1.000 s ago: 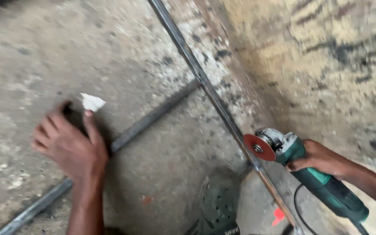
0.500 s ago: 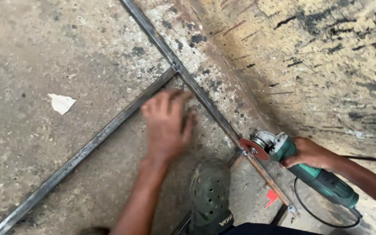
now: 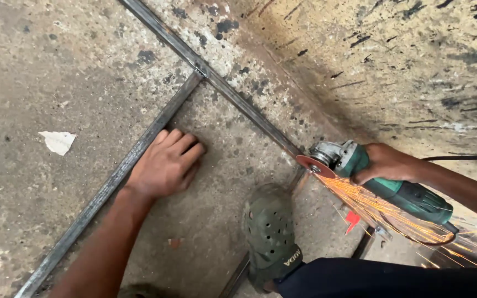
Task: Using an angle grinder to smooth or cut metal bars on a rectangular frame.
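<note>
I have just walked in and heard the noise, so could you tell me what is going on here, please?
A person is crouched over a frame of dark metal bars lying on the concrete floor. The right hand holds a green angle grinder, with its red disc against a bar and sparks spraying out. The left hand lies flat on the floor beside another bar. A foot in a green clog is planted near the cut.

A rough, stained grey concrete floor meets a yellowish wall streaked with black marks and spatter, with a scrap of white paper lying in even daylight.
</note>
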